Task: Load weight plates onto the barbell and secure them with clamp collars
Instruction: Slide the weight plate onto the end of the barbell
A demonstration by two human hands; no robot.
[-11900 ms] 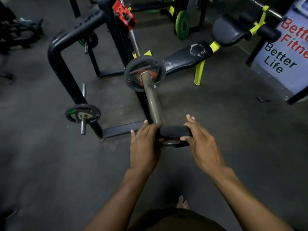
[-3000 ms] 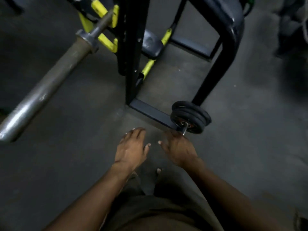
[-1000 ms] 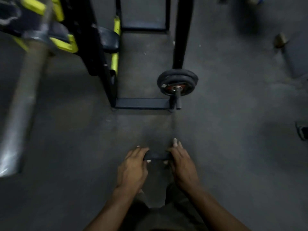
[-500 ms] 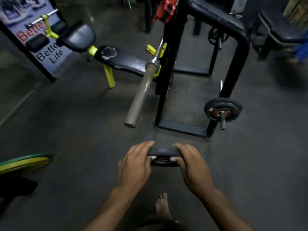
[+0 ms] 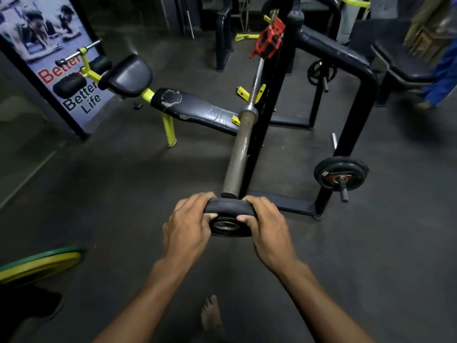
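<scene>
Banner reads "Better… Better Life". Left hand and right hand both clamp a small black weight plate, steel-lined bore, held just off the bare barbell sleeve end.

sleeve bare | upright just beside, perhaps touching | left side free

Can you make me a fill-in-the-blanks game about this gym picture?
1. The round black weight plate is gripped by ____ hands, the left hand and right hand.
2. The grey steel barbell sleeve carries ____ plates.
3. The clamp collar hanging on the black rack is coloured ____.
4. The padded black bench has ____ legs.

Missing words: two; no; red; yellow
</scene>
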